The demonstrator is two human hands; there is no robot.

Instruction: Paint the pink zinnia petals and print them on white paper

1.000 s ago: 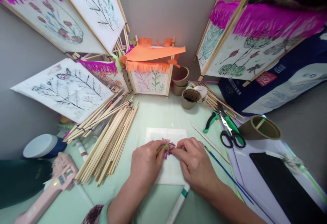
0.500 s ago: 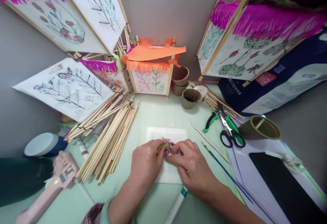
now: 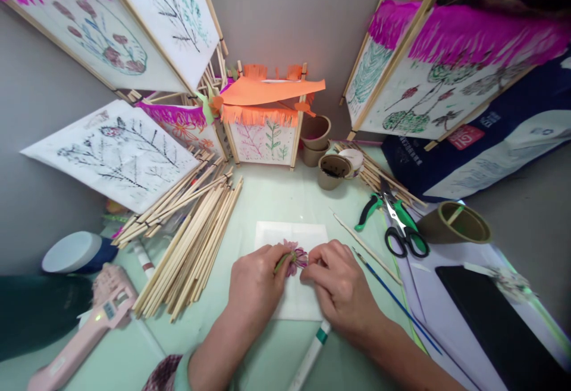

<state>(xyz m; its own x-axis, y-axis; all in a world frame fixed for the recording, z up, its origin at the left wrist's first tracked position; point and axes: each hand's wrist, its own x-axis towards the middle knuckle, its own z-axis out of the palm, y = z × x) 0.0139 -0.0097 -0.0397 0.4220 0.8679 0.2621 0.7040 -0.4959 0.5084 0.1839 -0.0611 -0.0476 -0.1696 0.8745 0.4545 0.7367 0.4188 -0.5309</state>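
Observation:
A pink-purple flower (image 3: 295,258) with a short green stem is held over a sheet of white paper (image 3: 292,310). My left hand (image 3: 259,275) pinches its stem between thumb and fingers, with the blossom facing right. At the right edge of the blossom, my right hand (image 3: 334,278) has thumb and forefinger pinched together on the petal tips. How much of the petals sits between those fingertips is hidden. A white marker with a green band (image 3: 312,352) lies below the paper, close to my right wrist.
Bundled wooden sticks (image 3: 191,248) and a pink glue gun (image 3: 84,337) lie left. Right are a blue paintbrush (image 3: 392,296), a thin stick (image 3: 363,245), scissors (image 3: 399,230) and a brown pot (image 3: 452,224). Behind stands a small paper lantern (image 3: 267,138) with orange fringe.
My right hand has shifted slightly right, away from the flower's centre, to its outer petals. More of the blossom shows now. My left hand keeps its hold on the stem.

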